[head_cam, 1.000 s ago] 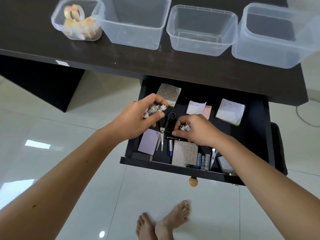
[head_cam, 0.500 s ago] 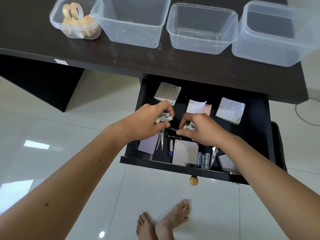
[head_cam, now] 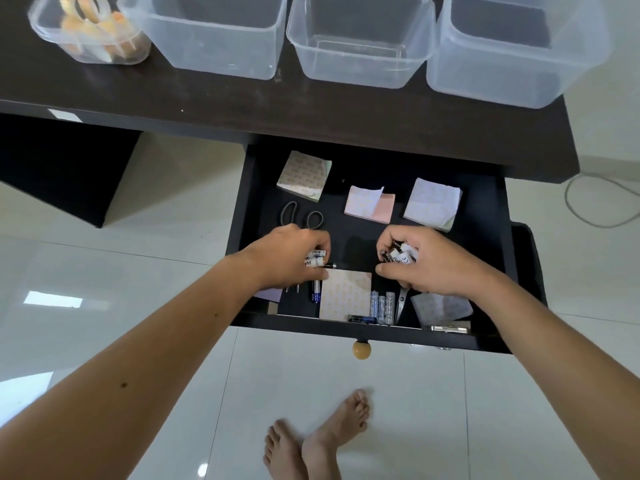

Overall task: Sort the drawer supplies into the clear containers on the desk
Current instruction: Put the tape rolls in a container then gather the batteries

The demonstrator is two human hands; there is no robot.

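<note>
Both hands are inside the open black drawer (head_cam: 491,209). My left hand (head_cam: 287,258) is shut on several white batteries (head_cam: 316,258), its fingertips down by a dark battery lying beside a patterned pad (head_cam: 344,294). My right hand (head_cam: 426,263) is shut on a bunch of dark batteries (head_cam: 398,255). More batteries (head_cam: 381,304) lie at the drawer's front, and a blue one (head_cam: 315,292) lies left of the pad. Grey-handled scissors (head_cam: 302,218) lie behind my left hand. Three empty clear containers (head_cam: 360,43) and one holding tape rolls (head_cam: 93,32) stand on the desk.
Sticky-note pads (head_cam: 304,176) (head_cam: 370,204) (head_cam: 433,204) lie at the back of the drawer, another pad (head_cam: 441,306) and a second pair of scissors (head_cam: 401,303) at the front right. The drawer knob (head_cam: 361,350) juts out. My bare feet (head_cam: 311,441) stand on the white tiles. A cable (head_cam: 588,202) lies at the right.
Both hands have moved apart and toward the drawer's front, each still holding batteries. The scissor handles, covered before, now show behind my left hand.
</note>
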